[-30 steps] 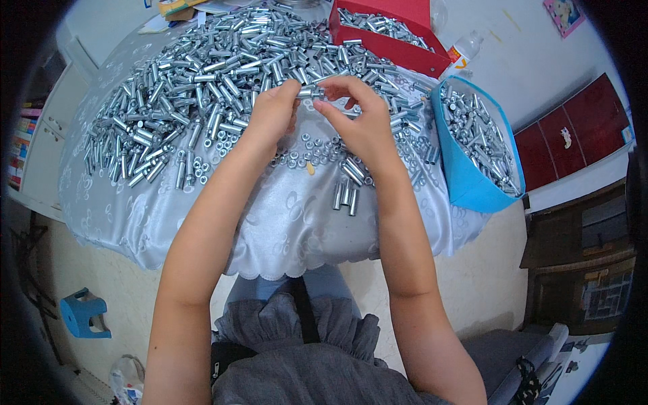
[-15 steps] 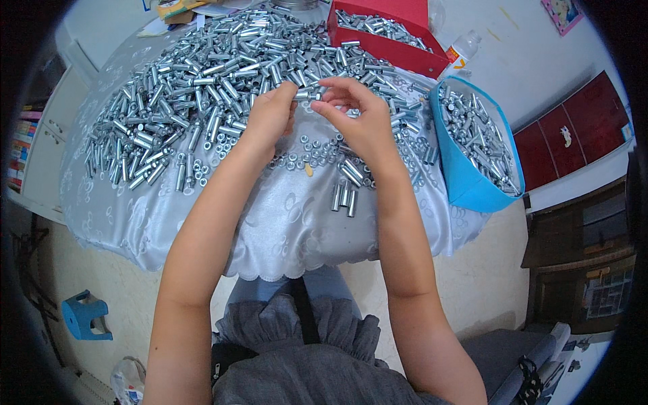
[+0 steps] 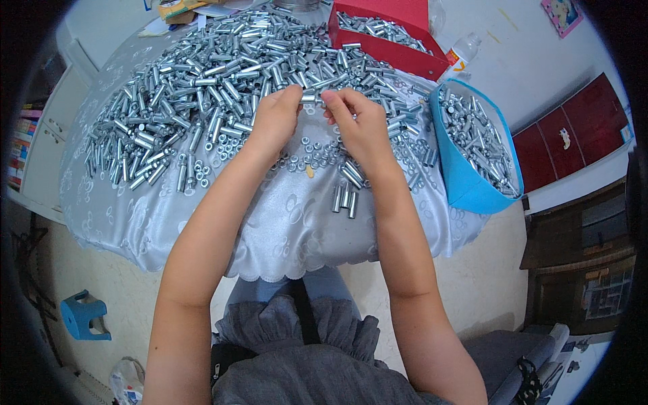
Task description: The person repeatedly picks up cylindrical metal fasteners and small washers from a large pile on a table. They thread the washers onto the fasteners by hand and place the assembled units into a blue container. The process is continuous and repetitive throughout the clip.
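My left hand (image 3: 275, 118) and my right hand (image 3: 359, 123) meet over a table covered in a white patterned cloth (image 3: 283, 229). Between their fingertips they pinch one small silver metal tube (image 3: 309, 97). A large heap of the same silver tubes (image 3: 202, 88) spreads behind and to the left of my hands. Small metal nuts (image 3: 317, 152) lie scattered on the cloth under my wrists. A few loose tubes (image 3: 344, 198) lie nearer the table's front edge.
A blue bin (image 3: 466, 169) full of tubes stands at the right edge of the table. A red box (image 3: 398, 34) with more tubes sits at the back, a white bottle (image 3: 461, 50) beside it. A blue stool (image 3: 82, 314) is on the floor, lower left.
Both hands stay together over the same spot, with only slight finger movement on the tube held between them.
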Available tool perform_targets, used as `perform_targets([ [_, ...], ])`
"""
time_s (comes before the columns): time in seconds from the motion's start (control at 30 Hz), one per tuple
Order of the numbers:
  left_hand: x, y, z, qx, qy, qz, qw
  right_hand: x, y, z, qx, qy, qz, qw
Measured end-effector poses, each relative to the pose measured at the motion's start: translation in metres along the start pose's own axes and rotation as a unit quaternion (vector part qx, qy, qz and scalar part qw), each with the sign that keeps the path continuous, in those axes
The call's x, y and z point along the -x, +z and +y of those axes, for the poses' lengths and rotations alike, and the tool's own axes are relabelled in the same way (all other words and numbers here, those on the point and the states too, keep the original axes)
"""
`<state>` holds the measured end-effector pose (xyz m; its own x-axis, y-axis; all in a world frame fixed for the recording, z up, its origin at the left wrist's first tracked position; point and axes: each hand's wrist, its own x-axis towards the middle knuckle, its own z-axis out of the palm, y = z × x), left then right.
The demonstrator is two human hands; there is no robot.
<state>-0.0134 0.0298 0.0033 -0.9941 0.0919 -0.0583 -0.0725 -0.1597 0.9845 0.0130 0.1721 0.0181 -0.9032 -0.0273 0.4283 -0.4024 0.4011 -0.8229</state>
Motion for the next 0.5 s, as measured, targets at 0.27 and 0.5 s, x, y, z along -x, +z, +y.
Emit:
perform_targets([
  [0.27,0.002,-0.001,0.003,-0.001,-0.013,0.011,1.0,-0.001,0.005,0.0,-0.018,-0.104,0.047,0.993],
  [0.5,0.001,-0.002,0.002,-0.019,-0.005,0.009,1.0,-0.003,-0.012,0.006,-0.012,0.135,-0.116,0.984],
])
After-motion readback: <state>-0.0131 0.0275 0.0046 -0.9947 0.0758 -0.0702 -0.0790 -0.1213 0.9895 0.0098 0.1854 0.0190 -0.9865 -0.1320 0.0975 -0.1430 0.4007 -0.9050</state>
